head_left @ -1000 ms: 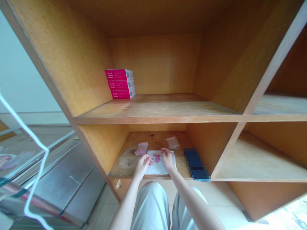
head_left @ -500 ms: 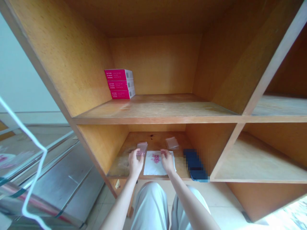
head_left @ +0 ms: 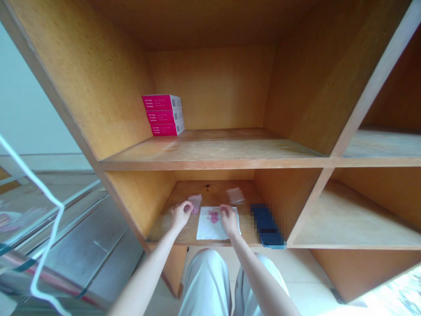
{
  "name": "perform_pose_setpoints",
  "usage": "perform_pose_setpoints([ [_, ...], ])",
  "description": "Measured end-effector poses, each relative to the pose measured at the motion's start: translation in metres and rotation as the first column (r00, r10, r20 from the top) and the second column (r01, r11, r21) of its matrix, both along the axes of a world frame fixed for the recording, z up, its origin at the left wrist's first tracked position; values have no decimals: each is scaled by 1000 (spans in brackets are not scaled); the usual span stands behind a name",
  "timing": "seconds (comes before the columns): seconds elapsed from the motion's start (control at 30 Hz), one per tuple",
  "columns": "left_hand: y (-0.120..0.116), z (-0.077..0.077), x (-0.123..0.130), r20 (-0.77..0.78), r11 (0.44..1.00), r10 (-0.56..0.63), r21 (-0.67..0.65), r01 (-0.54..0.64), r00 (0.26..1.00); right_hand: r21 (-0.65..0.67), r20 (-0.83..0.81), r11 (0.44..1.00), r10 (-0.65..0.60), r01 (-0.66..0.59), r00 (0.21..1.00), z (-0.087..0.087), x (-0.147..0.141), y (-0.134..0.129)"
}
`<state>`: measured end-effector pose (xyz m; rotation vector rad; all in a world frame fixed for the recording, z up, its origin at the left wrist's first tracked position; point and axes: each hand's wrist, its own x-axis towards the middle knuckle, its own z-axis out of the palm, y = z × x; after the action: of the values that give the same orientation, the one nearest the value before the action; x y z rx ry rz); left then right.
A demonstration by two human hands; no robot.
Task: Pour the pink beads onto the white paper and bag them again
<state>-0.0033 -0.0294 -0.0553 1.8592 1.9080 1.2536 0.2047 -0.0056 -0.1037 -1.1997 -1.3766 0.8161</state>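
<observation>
On the lower shelf lies a white sheet (head_left: 205, 230) with a cluster of small pink pieces (head_left: 214, 217) on it. My left hand (head_left: 180, 215) is left of the sheet, thumb and fingers curled into a pinch. Just beyond its fingertips is a small clear plastic bag (head_left: 195, 200), with more pink bits showing at its near end. Whether the pinch holds anything is too small to see. Over the sheet's right part rests my right hand (head_left: 229, 219), fingers bent together beside the cluster; what they hold, if anything, is hidden.
Farther back lie more clear bags (head_left: 236, 195). A dark, partly pixelated object (head_left: 268, 228) sits to the right by the partition. Three stacked pink boxes (head_left: 163, 115) stand on the upper shelf (head_left: 213, 147). A white cable (head_left: 49, 245) hangs at left beside a metal-framed structure (head_left: 88, 237).
My left hand has shifted slightly left, away from the bag, and its fingers have drawn together, uncovering pink bits at the bag's near end. My right hand has stayed almost still.
</observation>
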Motion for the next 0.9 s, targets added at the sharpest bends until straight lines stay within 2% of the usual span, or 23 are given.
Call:
perform_pose_setpoints([
  [0.07, 6, 0, -5, 205, 997, -19, 72, 4, 979, 2, -5, 1000, -1, 1, 1000, 0, 0, 0],
  [0.13, 12, 3, -7, 426, 983, 2, 163, -79, 905, 4, -7, 1000, -4, 4, 1000, 0, 0, 0],
  [0.23, 16, 11, -6, 688, 949, 9, 222, -222, 726, 3, -6, 1000, -9, 9, 1000, 0, 0, 0],
  [0.33, 12, 20, 1, 844, 957, -87, 218, -190, 529, -2, -2, 1000, -6, 6, 1000, 0, 0, 0],
  [0.43, 3, 24, 11, 921, 979, -139, 183, -90, 364, 3, -5, 1000, -6, 6, 1000, 1, 0, 0],
  [0.53, -5, 19, 19, 957, 989, -108, 131, -69, 269, 16, -11, 1000, -9, 9, 1000, 3, 0, -1],
  [0.77, -16, -12, 26, 999, 1000, -9, 7, 30, 53, 39, 4, 999, -3, 3, 1000, 6, -1, -4],
  [0.9, -19, -27, 22, 998, 994, -61, 62, 89, -13, 53, 16, 999, 4, -5, 1000, 6, 0, -5],
])
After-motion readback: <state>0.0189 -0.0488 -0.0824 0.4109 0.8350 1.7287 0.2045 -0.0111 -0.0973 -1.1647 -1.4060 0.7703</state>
